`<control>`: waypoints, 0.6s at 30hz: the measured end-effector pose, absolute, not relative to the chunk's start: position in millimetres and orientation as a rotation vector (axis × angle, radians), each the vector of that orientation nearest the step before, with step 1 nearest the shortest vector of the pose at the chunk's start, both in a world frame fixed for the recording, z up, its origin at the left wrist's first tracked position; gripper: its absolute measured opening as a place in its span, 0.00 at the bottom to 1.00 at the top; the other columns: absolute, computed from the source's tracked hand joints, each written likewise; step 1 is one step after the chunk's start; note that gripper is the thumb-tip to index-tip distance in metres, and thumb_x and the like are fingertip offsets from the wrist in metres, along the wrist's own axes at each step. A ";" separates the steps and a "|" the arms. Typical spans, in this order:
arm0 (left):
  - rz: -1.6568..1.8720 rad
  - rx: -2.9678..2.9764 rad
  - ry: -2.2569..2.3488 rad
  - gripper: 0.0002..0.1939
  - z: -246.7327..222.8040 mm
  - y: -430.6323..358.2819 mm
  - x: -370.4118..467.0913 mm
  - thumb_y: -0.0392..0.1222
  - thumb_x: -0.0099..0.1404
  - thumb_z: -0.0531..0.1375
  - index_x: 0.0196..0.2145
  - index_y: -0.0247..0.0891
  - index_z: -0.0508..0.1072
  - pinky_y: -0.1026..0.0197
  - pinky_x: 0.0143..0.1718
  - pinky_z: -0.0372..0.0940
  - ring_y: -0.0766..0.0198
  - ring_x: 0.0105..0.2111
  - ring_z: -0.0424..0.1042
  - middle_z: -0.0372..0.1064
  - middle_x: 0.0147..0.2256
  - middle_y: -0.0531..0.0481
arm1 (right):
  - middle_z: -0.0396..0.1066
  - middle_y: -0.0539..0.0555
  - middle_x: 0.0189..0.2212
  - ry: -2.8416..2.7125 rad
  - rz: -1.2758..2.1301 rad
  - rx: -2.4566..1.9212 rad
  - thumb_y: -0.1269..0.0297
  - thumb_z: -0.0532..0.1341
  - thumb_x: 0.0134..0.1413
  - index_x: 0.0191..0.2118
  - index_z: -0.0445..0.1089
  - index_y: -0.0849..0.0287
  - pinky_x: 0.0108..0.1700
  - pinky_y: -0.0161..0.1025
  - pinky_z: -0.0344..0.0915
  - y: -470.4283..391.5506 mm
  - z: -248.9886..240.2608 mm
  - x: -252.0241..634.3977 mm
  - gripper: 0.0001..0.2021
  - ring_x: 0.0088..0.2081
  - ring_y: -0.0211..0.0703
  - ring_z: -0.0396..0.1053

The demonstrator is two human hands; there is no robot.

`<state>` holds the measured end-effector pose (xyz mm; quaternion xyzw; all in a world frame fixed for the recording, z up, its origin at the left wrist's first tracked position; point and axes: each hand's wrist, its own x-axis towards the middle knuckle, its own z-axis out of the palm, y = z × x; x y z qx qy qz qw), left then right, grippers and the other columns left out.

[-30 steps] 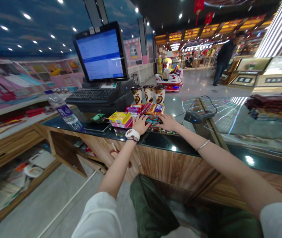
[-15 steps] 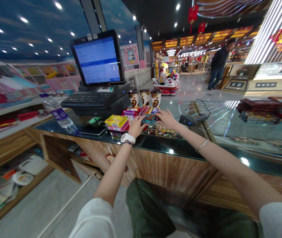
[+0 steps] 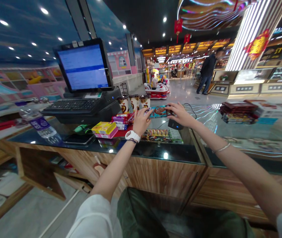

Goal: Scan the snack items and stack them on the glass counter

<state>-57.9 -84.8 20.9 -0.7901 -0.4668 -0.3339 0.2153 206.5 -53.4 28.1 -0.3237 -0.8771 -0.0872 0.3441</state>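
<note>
A blue snack packet (image 3: 159,112) with a brown picture on it is held level above the counter. My left hand (image 3: 141,121) has its fingers closed on the left end. At the other end my right hand (image 3: 182,114) grips the packet's dark edge. Just below my right hand lies a black barcode scanner (image 3: 174,125). Left of my left hand are purple and red snack packs (image 3: 121,119) and a yellow and pink box (image 3: 104,129). Under the packet, coloured goods (image 3: 157,133) show on or through the glass top.
Three patterned cups (image 3: 134,101) stand behind the snacks, near the monitor (image 3: 83,67) and keyboard (image 3: 72,105). A water bottle (image 3: 40,124) and a dark tablet (image 3: 78,138) are at left. Stacked packs (image 3: 239,112) sit on the right counter. A person (image 3: 207,73) is beyond.
The blue packet has come up off the other snacks and moved right between my two hands, toward the scanner. My view has turned right.
</note>
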 end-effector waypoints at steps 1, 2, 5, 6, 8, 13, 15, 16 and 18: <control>-0.921 -2.201 -1.256 0.25 23.0 -82.7 -50.8 0.35 0.66 0.59 0.60 0.46 0.68 0.40 0.70 0.43 0.53 0.60 0.65 0.68 0.58 0.44 | 0.63 0.63 0.62 -2.264 -0.227 -0.845 0.58 0.58 0.63 0.61 0.64 0.54 0.67 0.67 0.48 -52.9 28.8 216.2 0.22 0.64 0.58 0.60; -0.916 -2.213 -1.219 0.25 25.1 -80.7 -43.6 0.35 0.66 0.59 0.60 0.46 0.68 0.40 0.70 0.43 0.53 0.60 0.65 0.67 0.58 0.44 | 0.63 0.62 0.62 -2.251 -0.228 -0.854 0.57 0.58 0.63 0.61 0.64 0.53 0.67 0.66 0.49 -52.8 29.7 225.5 0.22 0.64 0.58 0.61; -0.896 -2.252 -1.133 0.24 30.9 -74.2 -21.9 0.36 0.67 0.57 0.61 0.45 0.68 0.40 0.70 0.44 0.53 0.61 0.64 0.67 0.59 0.44 | 0.64 0.62 0.62 -2.218 -0.212 -0.900 0.57 0.58 0.63 0.61 0.65 0.53 0.66 0.63 0.52 -54.4 32.6 250.2 0.22 0.63 0.58 0.61; -0.890 -2.265 -1.113 0.24 32.4 -71.5 -14.9 0.36 0.68 0.57 0.61 0.45 0.68 0.39 0.70 0.44 0.53 0.61 0.64 0.67 0.59 0.44 | 0.64 0.62 0.61 -2.206 -0.203 -0.919 0.58 0.59 0.62 0.61 0.66 0.54 0.66 0.62 0.53 -55.2 33.4 257.2 0.22 0.63 0.57 0.61; -0.881 -2.285 -1.079 0.24 34.0 -65.0 -1.6 0.35 0.68 0.56 0.60 0.45 0.69 0.38 0.70 0.44 0.53 0.61 0.64 0.67 0.59 0.43 | 0.64 0.62 0.61 -2.175 -0.188 -0.945 0.59 0.60 0.60 0.60 0.66 0.54 0.66 0.60 0.55 -56.5 33.2 269.4 0.23 0.63 0.58 0.61; -0.828 -2.333 -0.940 0.23 28.4 -47.4 24.8 0.33 0.67 0.55 0.59 0.44 0.70 0.37 0.70 0.46 0.55 0.61 0.65 0.69 0.57 0.43 | 0.66 0.61 0.59 -2.077 -0.190 -0.949 0.63 0.63 0.55 0.58 0.68 0.54 0.62 0.58 0.60 -52.5 18.8 292.9 0.23 0.61 0.58 0.63; -0.822 -2.346 -0.886 0.22 23.4 -41.7 30.4 0.33 0.68 0.54 0.58 0.44 0.71 0.39 0.70 0.47 0.56 0.60 0.66 0.70 0.56 0.44 | 0.66 0.61 0.59 -2.045 -0.203 -0.956 0.65 0.63 0.54 0.57 0.69 0.55 0.62 0.58 0.61 -49.2 10.3 298.8 0.23 0.60 0.57 0.64; -0.835 -2.342 -0.871 0.21 20.9 -39.4 31.8 0.33 0.68 0.54 0.57 0.43 0.72 0.39 0.70 0.47 0.57 0.60 0.66 0.71 0.56 0.44 | 0.66 0.61 0.59 -2.057 -0.209 -0.961 0.65 0.63 0.54 0.56 0.69 0.55 0.62 0.58 0.61 -47.8 6.8 300.7 0.23 0.60 0.56 0.64; -0.857 -2.339 -0.840 0.20 16.3 -35.8 31.3 0.34 0.69 0.54 0.55 0.44 0.73 0.40 0.70 0.48 0.57 0.59 0.68 0.72 0.55 0.44 | 0.66 0.61 0.59 -2.076 -0.246 -0.982 0.65 0.62 0.54 0.56 0.69 0.55 0.63 0.59 0.59 -46.4 2.2 301.8 0.22 0.61 0.56 0.63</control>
